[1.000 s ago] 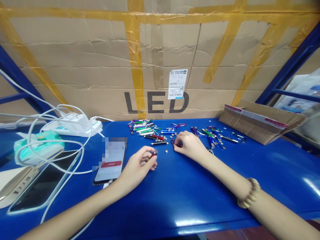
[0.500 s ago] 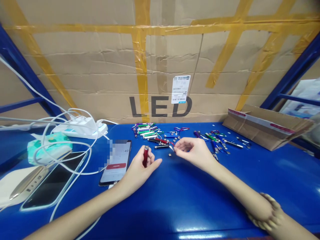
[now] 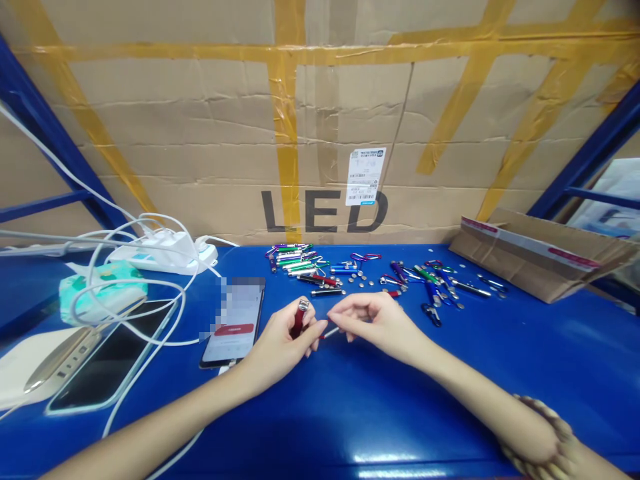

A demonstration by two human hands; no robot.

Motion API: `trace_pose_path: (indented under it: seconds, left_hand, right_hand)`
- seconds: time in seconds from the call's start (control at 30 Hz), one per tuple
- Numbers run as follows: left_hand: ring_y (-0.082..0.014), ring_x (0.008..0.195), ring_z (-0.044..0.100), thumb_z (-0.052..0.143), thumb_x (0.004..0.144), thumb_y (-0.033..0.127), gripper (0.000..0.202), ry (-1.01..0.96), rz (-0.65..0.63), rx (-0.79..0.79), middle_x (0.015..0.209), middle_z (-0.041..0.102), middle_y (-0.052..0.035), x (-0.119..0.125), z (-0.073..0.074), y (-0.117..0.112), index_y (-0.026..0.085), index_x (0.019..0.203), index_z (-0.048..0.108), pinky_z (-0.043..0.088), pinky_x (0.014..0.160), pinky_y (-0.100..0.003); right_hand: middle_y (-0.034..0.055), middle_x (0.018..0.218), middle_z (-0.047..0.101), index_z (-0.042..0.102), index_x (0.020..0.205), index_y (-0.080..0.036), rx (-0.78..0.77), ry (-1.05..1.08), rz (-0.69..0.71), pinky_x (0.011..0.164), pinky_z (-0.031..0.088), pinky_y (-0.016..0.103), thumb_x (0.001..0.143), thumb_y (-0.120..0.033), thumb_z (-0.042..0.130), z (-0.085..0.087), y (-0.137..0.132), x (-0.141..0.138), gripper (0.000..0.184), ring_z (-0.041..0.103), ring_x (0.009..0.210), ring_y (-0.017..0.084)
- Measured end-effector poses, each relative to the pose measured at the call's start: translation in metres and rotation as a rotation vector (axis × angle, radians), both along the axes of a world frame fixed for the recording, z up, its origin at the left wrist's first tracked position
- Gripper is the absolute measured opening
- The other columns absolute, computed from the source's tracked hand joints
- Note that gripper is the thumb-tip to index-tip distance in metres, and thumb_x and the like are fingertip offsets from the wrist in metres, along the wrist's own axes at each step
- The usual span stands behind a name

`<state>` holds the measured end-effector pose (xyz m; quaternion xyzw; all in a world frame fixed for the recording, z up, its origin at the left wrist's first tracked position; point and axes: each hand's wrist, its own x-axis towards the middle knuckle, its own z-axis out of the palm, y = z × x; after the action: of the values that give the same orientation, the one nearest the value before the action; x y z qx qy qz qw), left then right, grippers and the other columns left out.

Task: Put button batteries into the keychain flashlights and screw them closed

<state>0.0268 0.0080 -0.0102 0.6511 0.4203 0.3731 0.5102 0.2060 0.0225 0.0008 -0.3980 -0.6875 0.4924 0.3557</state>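
Observation:
My left hand (image 3: 285,333) is closed around a small red metal flashlight (image 3: 300,317) with a silver end that points up. My right hand (image 3: 385,327) is beside it, thumb and fingers pinched on a thin pale piece (image 3: 330,332) with some red near its left end. That piece bridges the gap to my left fingertips; its kind is too small to make out. Just beyond the hands lie a black flashlight (image 3: 326,293), a red one (image 3: 325,281) and blue ones (image 3: 343,270). Several silver button cells (image 3: 356,275) are scattered among them.
More coloured flashlights with carabiners (image 3: 435,283) lie to the right, before an open cardboard box (image 3: 525,257). On the left are a lit phone (image 3: 233,333), a dark phone (image 3: 110,363), white cables and a power strip (image 3: 165,257). A large carton (image 3: 200,133) stands behind.
My right hand has come away from the pile toward my left hand, carrying the thin piece. My left hand has shifted slightly right and tilted the red flashlight.

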Motion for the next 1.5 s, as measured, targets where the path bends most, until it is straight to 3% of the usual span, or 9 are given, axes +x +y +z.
trace_pose_path:
  seconds: [0.17, 0.3, 0.53, 0.77, 0.9, 1.07, 1.2, 1.37, 1.5]
  left_hand:
    - [-0.0047, 0.043, 0.044, 0.053, 0.082, 0.031, 0.032, -0.101, 0.024, -0.003, 0.053, 0.046, 0.0086, 0.001, 0.003, -0.001, 0.021, 0.066, 0.027, 0.035, 0.042, -0.015]
    - [-0.0046, 0.044, 0.045, 0.055, 0.081, 0.037, 0.035, -0.158, 0.021, -0.002, 0.054, 0.047, 0.0081, 0.001, 0.004, -0.002, 0.021, 0.066, 0.028, 0.037, 0.043, -0.015]
    - [-0.0047, 0.044, 0.043, 0.054, 0.082, 0.043, 0.038, -0.190, -0.038, -0.059, 0.054, 0.048, 0.0078, 0.001, 0.009, -0.007, 0.021, 0.067, 0.027, 0.036, 0.044, -0.017]
    - [-0.0039, 0.046, 0.036, 0.057, 0.080, 0.045, 0.040, -0.217, -0.033, -0.129, 0.054, 0.033, 0.0103, 0.002, 0.012, -0.013, 0.020, 0.066, 0.028, 0.028, 0.042, -0.015]
    - [-0.0039, 0.046, 0.035, 0.057, 0.079, 0.046, 0.041, -0.237, -0.051, -0.156, 0.053, 0.032, 0.0105, 0.002, 0.012, -0.014, 0.020, 0.066, 0.028, 0.026, 0.042, -0.016]
    - [-0.0024, 0.040, 0.035, 0.057, 0.078, 0.049, 0.043, -0.246, -0.089, -0.170, 0.051, 0.037, 0.0108, 0.003, 0.010, -0.015, 0.020, 0.066, 0.028, 0.024, 0.040, -0.016]
    - [-0.0014, 0.036, 0.033, 0.058, 0.077, 0.050, 0.045, -0.289, -0.114, -0.219, 0.050, 0.039, 0.0112, 0.004, 0.008, -0.015, 0.020, 0.066, 0.026, 0.021, 0.038, -0.015]
    - [-0.0013, 0.039, 0.024, 0.062, 0.075, 0.047, 0.046, -0.334, -0.193, -0.304, 0.051, 0.029, 0.0118, 0.001, 0.010, -0.012, 0.021, 0.066, 0.026, 0.015, 0.036, -0.014]
    - [-0.0033, 0.043, 0.020, 0.060, 0.076, 0.047, 0.043, -0.257, -0.226, -0.302, 0.053, 0.024, 0.0113, -0.003, 0.010, -0.007, 0.020, 0.066, 0.028, 0.016, 0.038, -0.015]
  right_hand:
    - [-0.0007, 0.066, 0.062, 0.067, 0.093, -0.015, -0.167, 0.138, 0.051, 0.054, 0.046, 0.018, 0.069, -0.031, 0.070, -0.001, -0.002, -0.002, 0.030, 0.056, 0.055, 0.007]
    - [-0.0012, 0.065, 0.061, 0.065, 0.102, -0.015, -0.186, 0.182, 0.095, 0.053, 0.045, 0.017, 0.070, -0.030, 0.070, 0.000, -0.007, -0.007, 0.036, 0.053, 0.055, 0.006]
    - [0.0004, 0.067, 0.060, 0.064, 0.106, -0.014, -0.037, 0.145, 0.142, 0.052, 0.045, 0.019, 0.076, -0.033, 0.063, -0.003, -0.006, -0.008, 0.035, 0.053, 0.057, 0.008]
    - [0.0030, 0.075, 0.065, 0.068, 0.092, -0.015, 0.297, -0.053, 0.075, 0.060, 0.050, 0.023, 0.077, -0.028, 0.061, 0.002, -0.007, -0.002, 0.021, 0.056, 0.062, 0.010]
    - [0.0033, 0.073, 0.064, 0.067, 0.094, -0.015, 0.425, -0.128, 0.070, 0.061, 0.050, 0.024, 0.080, -0.031, 0.059, 0.002, -0.008, -0.001, 0.023, 0.057, 0.063, 0.012]
    - [0.0028, 0.068, 0.061, 0.069, 0.087, -0.013, 0.488, -0.126, 0.082, 0.059, 0.047, 0.022, 0.083, -0.030, 0.056, -0.001, -0.011, -0.004, 0.021, 0.055, 0.062, 0.011]
    - [0.0021, 0.068, 0.060, 0.068, 0.078, -0.013, 0.401, -0.115, 0.114, 0.058, 0.046, 0.021, 0.084, -0.030, 0.055, 0.000, -0.011, -0.006, 0.022, 0.053, 0.062, 0.010]
    - [0.0041, 0.087, 0.064, 0.060, 0.107, -0.016, 0.238, -0.093, 0.159, 0.063, 0.050, 0.022, 0.082, -0.031, 0.058, 0.001, -0.007, -0.002, 0.030, 0.057, 0.068, 0.010]
    - [0.0055, 0.093, 0.062, 0.052, 0.121, -0.020, 0.454, -0.244, 0.220, 0.071, 0.049, 0.027, 0.087, -0.029, 0.050, 0.003, -0.007, 0.003, 0.035, 0.057, 0.075, 0.013]
